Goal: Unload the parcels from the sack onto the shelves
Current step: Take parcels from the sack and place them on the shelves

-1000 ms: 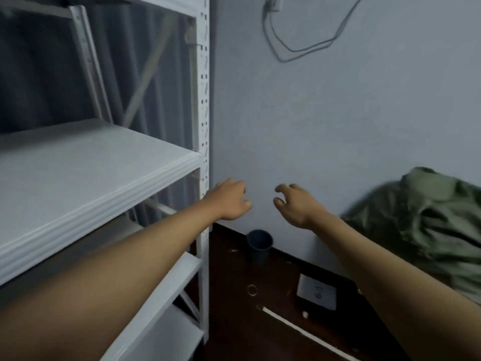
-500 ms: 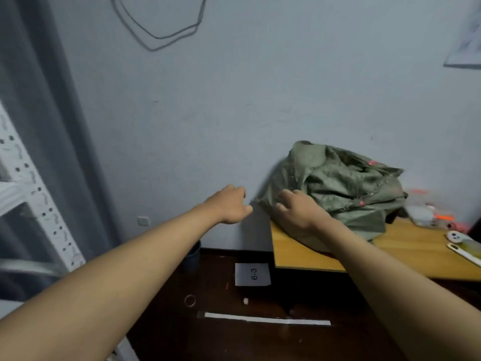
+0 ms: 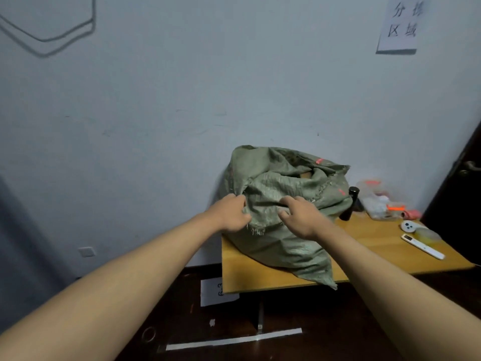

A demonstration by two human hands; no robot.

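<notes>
Pale blue-grey wall [image 3: 234, 87] fills most of the view, cable loop [image 3: 49, 40] hanging upper left, paper sign [image 3: 399, 24] with characters upper right, socket plate [image 3: 86, 252] low left. Dark floor [image 3: 299, 321] below, with a white tape strip [image 3: 234, 340], a paper sheet [image 3: 217, 291] and a small ring [image 3: 149, 334] on it. Wood table [image 3: 377, 246] against the wall at right, dark door edge [image 3: 458, 194] beyond it. Sack [image 3: 281, 212], green woven, sits on the table's left end, slumped against the wall, mouth crumpled on top, one corner hanging over the front edge. Something tan shows in the mouth, can't tell what. Both forearms reach in from the bottom. Left hand [image 3: 229, 213] grips a fold of sack fabric at the near left side, fingers curled into it. Right hand [image 3: 302, 216] is on the sack just beside it, fingers bent and spread over the fabric; can't tell if it's actually pinching. Behind the sack to the right: black bottle [image 3: 350, 204], clear plastic bags [image 3: 380, 201] with orange bits. Near the table's right edge: small white round device [image 3: 410, 226], white remote-like stick [image 3: 423, 246].
</notes>
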